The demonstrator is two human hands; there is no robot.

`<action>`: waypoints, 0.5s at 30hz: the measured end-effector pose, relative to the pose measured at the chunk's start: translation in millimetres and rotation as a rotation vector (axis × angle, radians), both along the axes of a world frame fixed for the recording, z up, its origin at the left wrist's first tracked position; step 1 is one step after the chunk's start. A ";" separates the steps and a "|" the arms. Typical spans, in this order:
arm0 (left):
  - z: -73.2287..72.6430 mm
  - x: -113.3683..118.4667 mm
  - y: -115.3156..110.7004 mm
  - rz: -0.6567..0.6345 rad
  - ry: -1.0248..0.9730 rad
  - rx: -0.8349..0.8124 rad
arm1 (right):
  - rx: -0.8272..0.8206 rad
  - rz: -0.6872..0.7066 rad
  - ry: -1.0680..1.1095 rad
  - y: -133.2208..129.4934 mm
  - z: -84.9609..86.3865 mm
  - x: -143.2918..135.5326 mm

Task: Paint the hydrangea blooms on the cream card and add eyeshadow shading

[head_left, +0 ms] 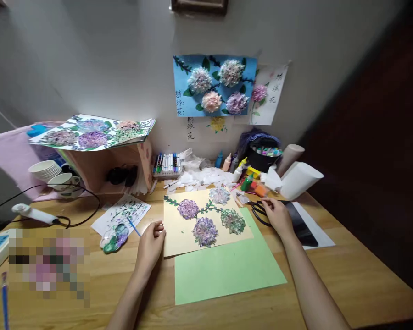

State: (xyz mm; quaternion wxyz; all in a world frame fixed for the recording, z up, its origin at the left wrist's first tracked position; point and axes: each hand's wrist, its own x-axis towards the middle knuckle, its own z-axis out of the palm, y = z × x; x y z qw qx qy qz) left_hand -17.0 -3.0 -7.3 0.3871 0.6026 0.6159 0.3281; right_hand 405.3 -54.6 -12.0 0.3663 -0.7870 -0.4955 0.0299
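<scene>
My left hand (151, 239) is closed at the left edge of a cream sheet of paper (179, 245), its curled fingers meeting the edge. Raised, ruffled flowers in purple, pale blue and green, joined by painted leafy stems, decorate that sheet. Under it, turned at an angle, lies a green sheet (227, 277). My right hand (278, 216) rests over the table to the right, fingers stretched toward black-handled scissors (257, 213); whether they touch is unclear. A paintbrush (133, 226) with a blue handle and a paint-smeared palette (113, 238) lie left of my left hand.
A dark tablet-like slab (301, 224) lies right of my right hand. Behind the sheets are torn white tissue (206, 176), paint bottles (247, 182), markers (167, 162) and a paper roll (300, 180). At left stand paper cups (60, 181), a box (144, 160) and a corded white tool (34, 213).
</scene>
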 end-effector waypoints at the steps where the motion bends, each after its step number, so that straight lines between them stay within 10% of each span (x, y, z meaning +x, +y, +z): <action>1: -2.0 1.1 0.2 -0.007 -0.011 0.001 | -0.005 0.003 -0.016 -0.8 -1.0 5.4; 15: -5.9 30.0 -5.8 -0.005 -0.442 -0.287 | -0.186 0.246 -0.010 -2.8 -9.6 16.0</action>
